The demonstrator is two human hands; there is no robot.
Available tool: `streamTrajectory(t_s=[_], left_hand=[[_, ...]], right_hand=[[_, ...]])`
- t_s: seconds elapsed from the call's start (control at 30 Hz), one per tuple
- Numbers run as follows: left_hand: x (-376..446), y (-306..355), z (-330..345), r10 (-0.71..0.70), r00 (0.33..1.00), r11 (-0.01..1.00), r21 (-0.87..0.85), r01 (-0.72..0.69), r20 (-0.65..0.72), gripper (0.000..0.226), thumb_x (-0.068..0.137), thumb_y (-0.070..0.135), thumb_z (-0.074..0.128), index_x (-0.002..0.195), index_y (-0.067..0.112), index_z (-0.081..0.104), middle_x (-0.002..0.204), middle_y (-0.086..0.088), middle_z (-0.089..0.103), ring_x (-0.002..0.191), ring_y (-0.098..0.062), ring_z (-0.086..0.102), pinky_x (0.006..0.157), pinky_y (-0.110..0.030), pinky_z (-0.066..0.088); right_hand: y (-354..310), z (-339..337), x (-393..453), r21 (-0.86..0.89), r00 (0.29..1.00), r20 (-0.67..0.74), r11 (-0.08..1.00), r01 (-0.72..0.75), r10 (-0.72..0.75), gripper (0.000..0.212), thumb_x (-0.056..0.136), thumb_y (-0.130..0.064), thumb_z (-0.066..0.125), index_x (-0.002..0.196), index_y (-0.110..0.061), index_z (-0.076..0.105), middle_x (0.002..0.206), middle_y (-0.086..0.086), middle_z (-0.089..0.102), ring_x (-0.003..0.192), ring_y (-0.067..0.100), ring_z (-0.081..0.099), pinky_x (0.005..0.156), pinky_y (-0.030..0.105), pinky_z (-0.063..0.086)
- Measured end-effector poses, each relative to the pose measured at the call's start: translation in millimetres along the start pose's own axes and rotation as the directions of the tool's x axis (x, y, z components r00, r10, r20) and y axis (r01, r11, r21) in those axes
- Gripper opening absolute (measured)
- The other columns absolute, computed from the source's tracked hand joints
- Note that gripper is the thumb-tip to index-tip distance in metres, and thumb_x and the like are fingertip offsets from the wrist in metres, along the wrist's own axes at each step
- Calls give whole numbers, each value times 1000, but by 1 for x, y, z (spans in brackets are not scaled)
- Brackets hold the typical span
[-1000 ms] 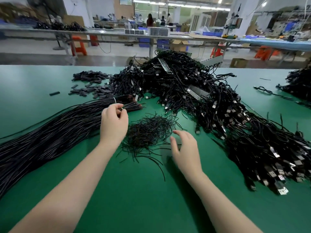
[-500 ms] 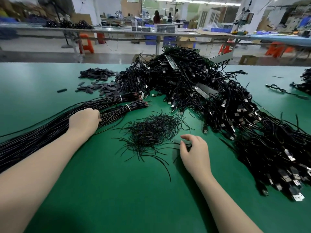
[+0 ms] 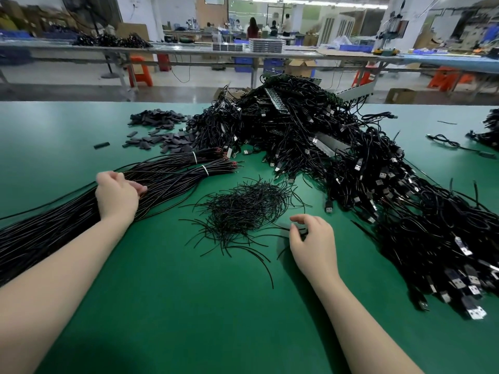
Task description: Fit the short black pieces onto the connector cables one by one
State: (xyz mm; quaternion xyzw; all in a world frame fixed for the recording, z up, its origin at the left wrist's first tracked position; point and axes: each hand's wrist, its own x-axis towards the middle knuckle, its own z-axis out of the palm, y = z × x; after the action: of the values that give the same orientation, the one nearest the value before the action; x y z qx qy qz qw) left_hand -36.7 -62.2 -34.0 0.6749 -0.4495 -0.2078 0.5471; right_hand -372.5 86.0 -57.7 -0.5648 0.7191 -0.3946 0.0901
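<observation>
A worker's hands at a green surface (image 3: 162,306) in a cable workshop. The left hand (image 3: 116,195) rests on the long bundled cables (image 3: 172,174), fingers curled around a few strands. The right hand (image 3: 313,244), just beside the loose heap of short black pieces (image 3: 243,209), pinches one piece between thumb and fingers. Behind that heap rises a large tangle of connector cables (image 3: 337,157); flat black sleeves (image 3: 162,130) lie beyond it to the left.

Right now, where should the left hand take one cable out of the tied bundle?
Pinch a single strand in the bundle near the left hand, short of the white ties, coming from above: there the strands fan loose, while the ties bind them further along.
</observation>
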Motion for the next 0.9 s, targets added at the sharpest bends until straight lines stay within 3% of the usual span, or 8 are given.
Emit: streamTrajectory(t_s=[0.33, 0.4, 0.47, 0.57, 0.67, 0.73, 0.8, 0.9], left_hand=[[10, 12, -19, -91, 938, 920, -390, -49, -334, 23, 103, 20, 19, 82, 24, 28, 74, 3, 43, 44, -11, 61, 52, -25, 46], [2, 19, -32, 57, 930, 951, -265, -161, -362, 22, 104, 24, 20, 85, 31, 28, 75, 5, 45, 40, -5, 56, 50, -24, 47], [-23, 21, -35, 333, 905, 921, -115, -373, -266, 16, 103, 28, 23, 91, 37, 30, 75, 9, 46, 42, -2, 51, 45, -21, 44], [-68, 3, -37, 617, 785, 787, -35, -616, 59, 8, 102, 36, 27, 101, 43, 32, 73, 7, 52, 55, -2, 55, 51, -12, 41], [-92, -18, -44, 650, 715, 734, 29, -678, 257, 6, 102, 39, 29, 99, 35, 33, 64, 4, 55, 50, -9, 56, 48, -25, 41], [-97, -28, -49, 653, 699, 715, 67, -696, 291, 6, 98, 29, 36, 100, 24, 34, 62, -1, 58, 47, -18, 58, 50, -31, 43], [-98, -27, -54, 662, 688, 698, 89, -711, 297, 4, 100, 22, 39, 101, 21, 35, 63, -4, 60, 49, -31, 60, 50, -37, 46], [-87, -23, -68, 677, 644, 624, 186, -759, 357, 19, 95, 15, 57, 106, 14, 41, 68, -6, 62, 52, -36, 64, 49, -35, 45]], right_hand=[[4, 1, 1, 20, 1000, 2, 1000, 1, -1, 17, 95, -18, 54, 107, -20, 66, 102, -9, 61, 111, 15, 51, 91, 24, 39], [3, 1, 1, 12, 1000, 0, 1000, -10, 10, 18, 95, -18, 54, 109, -19, 66, 105, -7, 62, 113, 17, 50, 92, 25, 40], [-6, -3, -3, 19, 996, -89, 999, 28, -26, 20, 93, -13, 58, 111, -16, 66, 107, -1, 62, 113, 20, 50, 92, 30, 43], [-36, -4, -18, -80, 897, -233, 927, 366, -375, 35, 84, -6, 68, 119, -10, 65, 114, 10, 63, 99, 24, 60, 85, 34, 49], [-90, 15, -36, -8, 820, 90, 823, 568, -566, 79, 86, -15, 67, 151, -28, 24, 159, 6, 18, 72, 21, 61, 61, 27, 48], [-123, 36, -42, -14, 757, 298, 791, 612, -581, 89, 89, -23, 63, 149, -40, 0, 161, -4, -14, 66, 27, 54, 54, 31, 42], [-153, 46, -38, -59, 747, 326, 776, 628, -580, 70, 95, -33, 57, 149, -29, 14, 159, 9, 12, 79, 32, 58, 58, 34, 39], [-190, 30, -10, -286, 694, 205, 636, 717, -690, 35, 101, -45, 41, 107, -16, 59, 102, 6, 65, 88, 29, 64, 66, 35, 39]])
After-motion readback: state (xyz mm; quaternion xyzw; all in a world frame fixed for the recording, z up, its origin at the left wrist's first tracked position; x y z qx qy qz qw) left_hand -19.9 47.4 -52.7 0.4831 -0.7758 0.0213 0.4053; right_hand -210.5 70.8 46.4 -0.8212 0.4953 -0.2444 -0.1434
